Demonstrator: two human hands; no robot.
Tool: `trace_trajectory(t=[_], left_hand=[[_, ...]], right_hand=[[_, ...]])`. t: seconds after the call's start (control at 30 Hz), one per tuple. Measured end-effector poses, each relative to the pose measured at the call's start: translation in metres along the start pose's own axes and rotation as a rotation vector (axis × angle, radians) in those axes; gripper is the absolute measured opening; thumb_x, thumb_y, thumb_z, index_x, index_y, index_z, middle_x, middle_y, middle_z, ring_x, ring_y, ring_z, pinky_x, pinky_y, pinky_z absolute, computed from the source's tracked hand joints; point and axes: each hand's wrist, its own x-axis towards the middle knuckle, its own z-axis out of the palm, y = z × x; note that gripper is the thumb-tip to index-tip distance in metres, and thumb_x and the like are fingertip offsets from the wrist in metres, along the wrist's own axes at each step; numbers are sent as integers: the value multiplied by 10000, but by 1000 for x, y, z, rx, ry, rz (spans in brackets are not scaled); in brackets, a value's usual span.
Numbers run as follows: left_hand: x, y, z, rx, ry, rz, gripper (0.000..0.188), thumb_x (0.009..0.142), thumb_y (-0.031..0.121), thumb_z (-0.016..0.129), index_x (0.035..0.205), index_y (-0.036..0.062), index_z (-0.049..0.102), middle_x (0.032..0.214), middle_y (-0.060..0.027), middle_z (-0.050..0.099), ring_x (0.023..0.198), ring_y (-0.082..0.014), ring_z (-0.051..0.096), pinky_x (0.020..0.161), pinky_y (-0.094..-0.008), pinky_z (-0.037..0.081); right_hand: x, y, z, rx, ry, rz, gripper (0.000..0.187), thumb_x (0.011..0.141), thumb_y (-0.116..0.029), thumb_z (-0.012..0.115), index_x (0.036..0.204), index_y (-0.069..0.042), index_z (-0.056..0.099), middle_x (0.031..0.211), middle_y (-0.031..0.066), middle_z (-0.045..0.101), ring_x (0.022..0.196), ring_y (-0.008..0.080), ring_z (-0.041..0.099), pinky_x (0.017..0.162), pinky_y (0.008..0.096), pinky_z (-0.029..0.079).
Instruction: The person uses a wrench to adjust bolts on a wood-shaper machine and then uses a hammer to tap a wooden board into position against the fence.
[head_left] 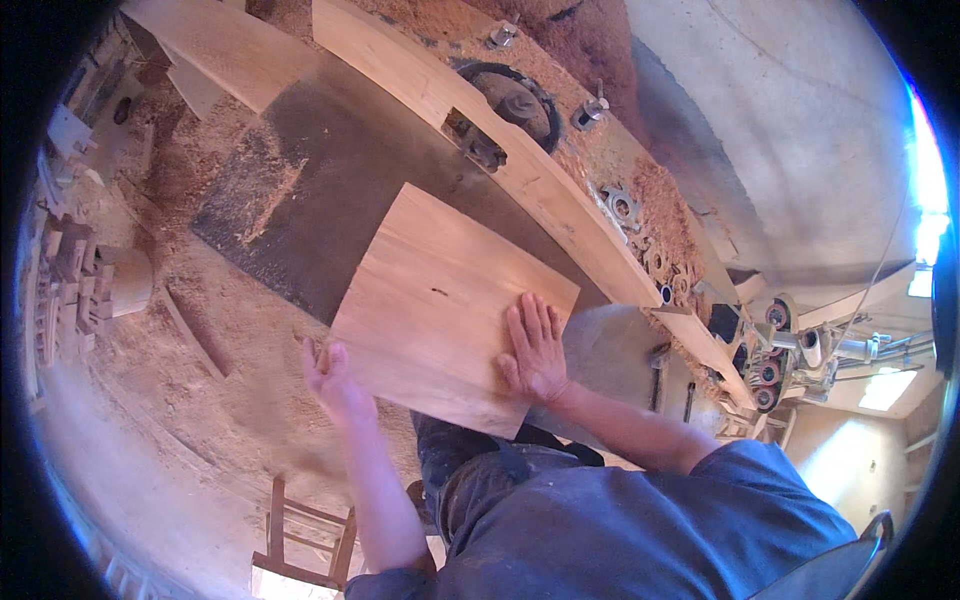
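A broad, pale wooden board [450,300] with a small dark mark near its middle lies on the dark machine table [330,150], its near part jutting out toward my body. My right hand [535,352] rests flat on the board close to its right edge, fingers stretched out. Just off the board's left corner is my left hand [342,388], its fingers loosely bent and apart. Whether it touches the board's edge cannot be made out. Beyond the board runs a long wooden fence [560,198] with a cut-out, through which a dark cutter head [480,150] shows.
Behind the fence sit a round spindle housing [515,103], clamp bolts [592,108] and several metal cutters [622,205] among sawdust. A roller feed unit [775,345] stands at the right. A wooden stool frame [305,535] is at the lower left; stacked wood pieces [75,285] stand far left.
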Motion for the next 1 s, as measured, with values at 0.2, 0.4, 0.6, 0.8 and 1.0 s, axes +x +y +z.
trace_trajectory(t=[0.2,0.4,0.6,0.8,1.0], left_hand=[[95,-32,-50,-484,50,-394,595,1020,479,534,1419,39,514,1217,-144,626,1118,-296,628,1018,-457,505],[119,-55,-12,-305,32,-415,613,1026,525,493,1389,35,559,1238,-150,634,1129,-304,637,1030,-467,501],[126,-65,-33,-321,0,-467,613,1029,524,487,1396,37,553,1258,-151,626,1147,-308,630,1037,-469,496],[105,-74,-52,-342,-4,-522,613,1031,523,482,1403,39,547,1279,-153,619,1164,-311,622,1045,-472,492],[76,-87,-43,-347,-18,-562,613,1034,522,476,1410,42,541,1300,-155,612,1181,-314,615,1052,-475,487]], right_hand=[[4,-12,-4,70,4,29,716,1007,-462,434,1535,19,383,1640,293,233,1539,453,196,1249,563,97],[7,-10,-1,119,9,59,686,961,-429,505,1498,-3,460,1630,294,266,1523,466,238,1240,590,122],[6,-9,2,85,17,47,676,976,-434,485,1497,-3,460,1624,303,265,1517,465,249,1236,594,134],[8,-12,1,64,3,61,682,981,-437,481,1509,-7,438,1621,300,270,1517,467,243,1237,596,131],[8,-13,2,63,6,56,681,978,-428,475,1506,1,439,1623,298,267,1523,463,233,1239,595,127]])
